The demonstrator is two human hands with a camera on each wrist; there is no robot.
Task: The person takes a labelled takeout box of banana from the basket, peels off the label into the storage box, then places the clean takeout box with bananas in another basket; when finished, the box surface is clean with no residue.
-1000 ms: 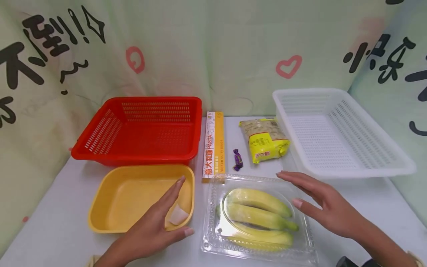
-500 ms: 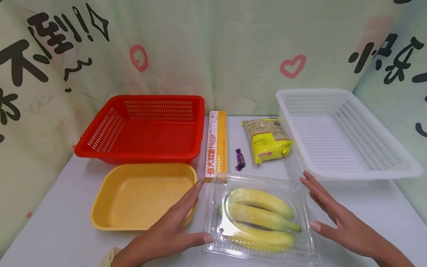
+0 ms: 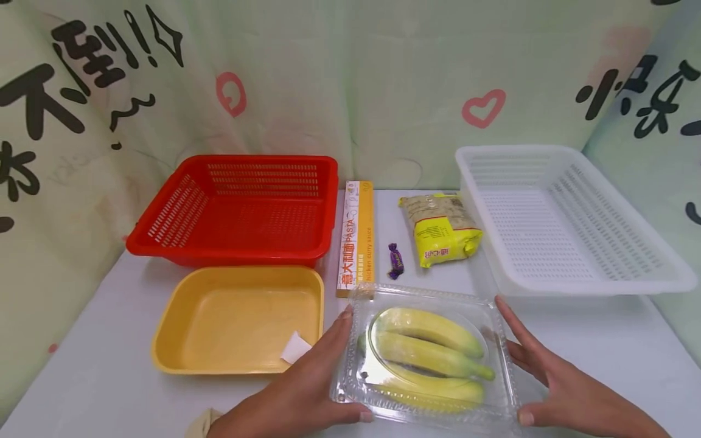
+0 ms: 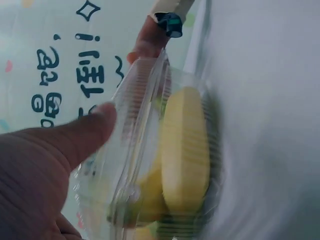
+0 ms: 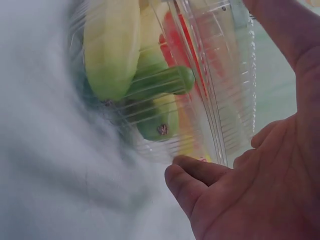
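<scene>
A clear plastic clamshell box (image 3: pixel 506 365) with several yellow-green bananas (image 3: pixel 427 356) inside lies at the front of the table. My left hand (image 3: pixel 306 380) is along its left side, fingers extended, the thumb reaching round the near left corner. On the opposite side is my right hand (image 3: pixel 564 377), index finger stretched along the edge and thumb by the near right corner. In the left wrist view, the left thumb (image 4: pixel 97 125) overlaps the box lid. The right fingertips (image 5: pixel 182 175) meet the bottom edge of the box in the right wrist view.
Left stand a yellow tub (image 3: pixel 235 368) with a white scrap (image 3: pixel 296 348) and a red basket (image 3: pixel 235 252). Behind the box are a pasta carton (image 3: pixel 356 237), a purple-wrapped candy (image 3: pixel 395 261) and a yellow packet (image 3: pixel 440 231). A white basket (image 3: pixel 597 286) stands right.
Both hands have come down to the sides of the clamshell box, the left one moving rightward from over the yellow tub. The white scrap in the tub shows again.
</scene>
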